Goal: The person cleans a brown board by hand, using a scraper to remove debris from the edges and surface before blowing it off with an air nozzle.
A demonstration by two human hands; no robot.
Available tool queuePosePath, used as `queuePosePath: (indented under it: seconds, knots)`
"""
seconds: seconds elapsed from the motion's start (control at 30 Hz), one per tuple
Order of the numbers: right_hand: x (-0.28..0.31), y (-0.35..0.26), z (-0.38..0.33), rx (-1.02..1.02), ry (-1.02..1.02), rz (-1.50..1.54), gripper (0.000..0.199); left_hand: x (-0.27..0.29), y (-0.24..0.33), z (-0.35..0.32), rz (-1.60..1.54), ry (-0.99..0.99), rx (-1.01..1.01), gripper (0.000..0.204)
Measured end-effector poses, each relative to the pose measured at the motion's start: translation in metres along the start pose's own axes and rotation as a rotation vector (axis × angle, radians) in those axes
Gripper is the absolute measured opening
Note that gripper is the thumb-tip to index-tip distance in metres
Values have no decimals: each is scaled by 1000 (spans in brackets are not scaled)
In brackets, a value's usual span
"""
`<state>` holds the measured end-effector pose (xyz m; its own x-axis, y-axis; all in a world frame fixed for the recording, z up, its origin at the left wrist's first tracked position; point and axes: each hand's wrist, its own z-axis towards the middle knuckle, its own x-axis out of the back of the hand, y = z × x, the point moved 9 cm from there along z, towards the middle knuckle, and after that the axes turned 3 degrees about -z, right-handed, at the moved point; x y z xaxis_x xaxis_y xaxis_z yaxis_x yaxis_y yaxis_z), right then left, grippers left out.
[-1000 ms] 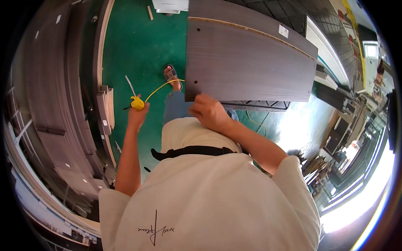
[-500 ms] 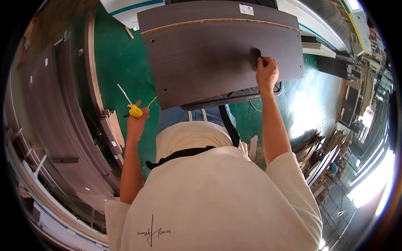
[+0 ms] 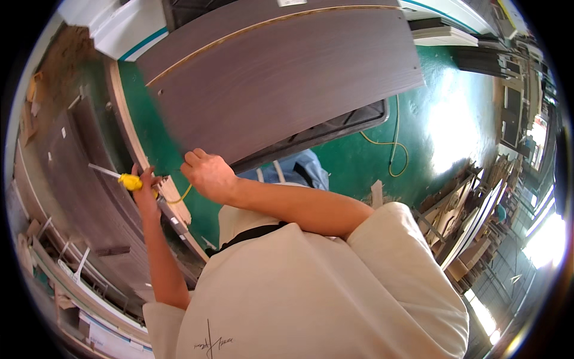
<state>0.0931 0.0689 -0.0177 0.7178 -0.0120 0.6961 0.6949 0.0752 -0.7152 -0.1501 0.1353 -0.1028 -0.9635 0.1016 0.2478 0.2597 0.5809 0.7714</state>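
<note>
My left hand [image 3: 145, 190] grips a yellow air blow gun [image 3: 130, 182], its thin metal nozzle pointing up and left, over the boards at the left. A yellow hose [image 3: 186, 192] trails from it. At the near left corner of a dark brown board [image 3: 287, 84], the fingers of my right hand [image 3: 209, 175] are curled in; whatever they hold is hidden. The board has small holes near its ends and rests on another dark board [image 3: 221, 25] showing along the far edge. Beneath both is a black plastic support [image 3: 335, 128].
Long dark panels [image 3: 98, 179] lie along the left side, with pale wood strips [image 3: 176, 200] beside them. Offcuts [image 3: 463, 209] lean at the right. The yellow hose loops on the green floor [image 3: 353, 158]. White panels [image 3: 128, 27] stand at the far left.
My right hand has gone from the board's right part, holding a small dark piece, to its near left corner. My left hand has moved left with the blow gun. The view has turned.
</note>
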Motion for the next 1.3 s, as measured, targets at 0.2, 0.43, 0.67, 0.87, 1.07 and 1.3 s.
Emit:
queuePosePath:
  seconds: [0.2, 0.43, 0.67, 0.87, 1.07, 1.3]
  knots:
    - [140, 133, -66, -253, 290, -201, 11, -71, -10, -68, 131, -110, 167, 64]
    - [380, 352, -200, -737, 644, -539, 8, -121, -22, -101, 224, 60, 181, 55]
    - [517, 455, -265, -772, 569, -528, 9, -121, -13, -101, 301, 127, 196, 55]
    - [446, 390, -161, -2, 104, -433, 21, -120, -15, -102, 263, 138, 296, 54]
    - [494, 464, 0, 81, 166, -544, 9, -98, -34, -103, 316, 180, 459, 53]
    - [482, 460, -24, 138, -60, -441, 15, -92, -24, -112, 439, 162, 361, 50]
